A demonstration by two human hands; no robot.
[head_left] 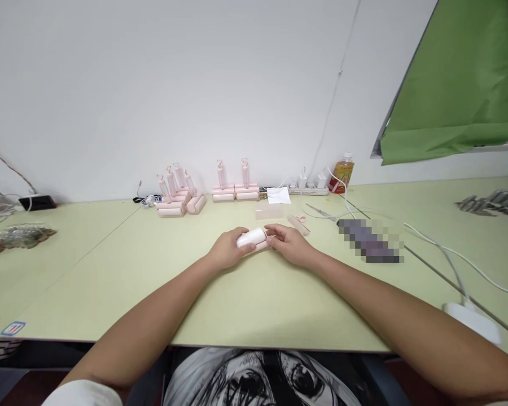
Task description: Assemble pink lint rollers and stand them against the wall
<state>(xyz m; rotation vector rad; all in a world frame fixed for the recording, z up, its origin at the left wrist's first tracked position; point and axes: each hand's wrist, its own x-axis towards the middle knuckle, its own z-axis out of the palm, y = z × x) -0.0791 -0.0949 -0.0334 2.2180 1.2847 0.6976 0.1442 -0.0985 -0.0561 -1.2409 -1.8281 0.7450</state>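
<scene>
A white and pale pink cylindrical device (252,238) is held low over the green table (254,299). My left hand (229,248) wraps round its left end, thumb along the front. My right hand (291,243) grips its right end between thumb and fingers. Just behind the hands lies a translucent pinkish sheet or case (269,212). Right of that rests a clear pink tube-like part (298,225) with a ring-shaped piece (301,218) beside it.
Pink devices with upright parts (171,207) line the wall. A power strip (309,190), paper (279,195), bottle (342,172), tweezer-like tool (320,212), pixelated dark object (369,241), cables and a white charger (472,321) occupy the right. Bagged parts (17,239) lie left.
</scene>
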